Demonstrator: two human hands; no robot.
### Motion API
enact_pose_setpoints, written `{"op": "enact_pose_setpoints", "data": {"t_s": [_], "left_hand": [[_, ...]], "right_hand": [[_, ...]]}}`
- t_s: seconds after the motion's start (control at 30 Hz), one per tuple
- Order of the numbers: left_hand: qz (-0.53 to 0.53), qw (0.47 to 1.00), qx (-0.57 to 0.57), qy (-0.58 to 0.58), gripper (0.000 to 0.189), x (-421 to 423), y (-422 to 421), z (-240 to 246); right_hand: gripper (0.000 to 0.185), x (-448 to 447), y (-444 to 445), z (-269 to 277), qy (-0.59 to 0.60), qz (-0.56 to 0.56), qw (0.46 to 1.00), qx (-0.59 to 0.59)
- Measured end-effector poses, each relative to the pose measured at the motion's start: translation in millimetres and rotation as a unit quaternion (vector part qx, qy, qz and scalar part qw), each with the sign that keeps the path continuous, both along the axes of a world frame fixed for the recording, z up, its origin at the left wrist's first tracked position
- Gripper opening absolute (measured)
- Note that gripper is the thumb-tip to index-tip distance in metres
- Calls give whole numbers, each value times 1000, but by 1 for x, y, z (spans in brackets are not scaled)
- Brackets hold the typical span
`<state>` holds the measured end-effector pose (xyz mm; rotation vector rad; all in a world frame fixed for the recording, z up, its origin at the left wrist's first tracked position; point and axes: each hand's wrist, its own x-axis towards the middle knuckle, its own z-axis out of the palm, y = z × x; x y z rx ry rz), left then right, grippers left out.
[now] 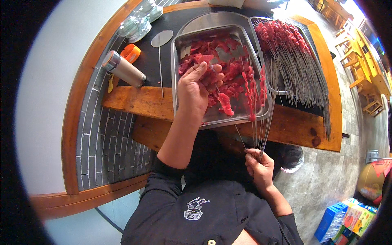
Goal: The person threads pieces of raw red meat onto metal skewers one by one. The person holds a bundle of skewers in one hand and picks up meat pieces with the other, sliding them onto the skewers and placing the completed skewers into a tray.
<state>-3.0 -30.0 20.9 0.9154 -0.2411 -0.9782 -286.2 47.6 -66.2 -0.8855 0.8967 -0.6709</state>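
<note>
My right hand (260, 167) grips the lower ends of several thin metal skewers (262, 134) near the table's front edge. Some of these carry strips of raw red meat (251, 92) at their upper ends. One skewer slants up and left from my fingertips, with a piece of meat (225, 104) threaded on it. Over a steel tray (175, 76), my left hand (196, 82) pinches raw meat (205, 58) around that skewer's upper end; the tip is hidden. Loose meat slices (235, 69) are spread in the tray below.
A second steel tray (318, 82) at right holds many meat-loaded skewers (281, 35). A lone skewer (160, 67) lies left, by a round metal disc (162, 38). Nearby are a tumbler (125, 70), an orange ashtray-like dish (131, 52) and glassware (136, 27). The wooden table edge (306, 128) runs in front.
</note>
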Motion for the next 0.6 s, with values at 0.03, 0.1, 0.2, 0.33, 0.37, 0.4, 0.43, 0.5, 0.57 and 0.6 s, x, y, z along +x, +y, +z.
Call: {"op": "enact_pose_setpoints", "data": {"t_s": [0.03,0.1,0.2,0.33,0.37,0.4,0.43,0.5,0.57,0.6], "left_hand": [[4,1000,-12,-6,21,1,0,0],[18,999,-21,-16,20,1,0,0],[19,998,-56,-19,17,1,1,1],[46,995,-71,-56,17,-2,3,4],[52,994,-70,-67,17,-4,3,5],[58,993,-70,-81,17,-5,3,5],[59,993,-72,-77,17,-7,3,5],[62,993,-77,-71,17,-9,3,5],[61,993,-70,-70,16,-10,4,5],[60,993,-72,-70,16,-11,4,5]], "right_hand": [[19,0,0,0,2,-2,1000,2],[18,2,0,-1,8,-9,1000,-5],[18,0,-1,-1,4,-1,1000,-5],[19,-1,-2,0,0,5,1000,3],[19,-1,-2,0,0,6,1000,1],[19,-1,-2,0,0,7,1000,-1],[19,-1,-2,0,-1,8,1000,-4],[19,-1,-2,1,6,10,1000,3],[19,-1,-2,1,9,11,1000,7],[19,-1,-2,1,9,11,1000,8]]}}
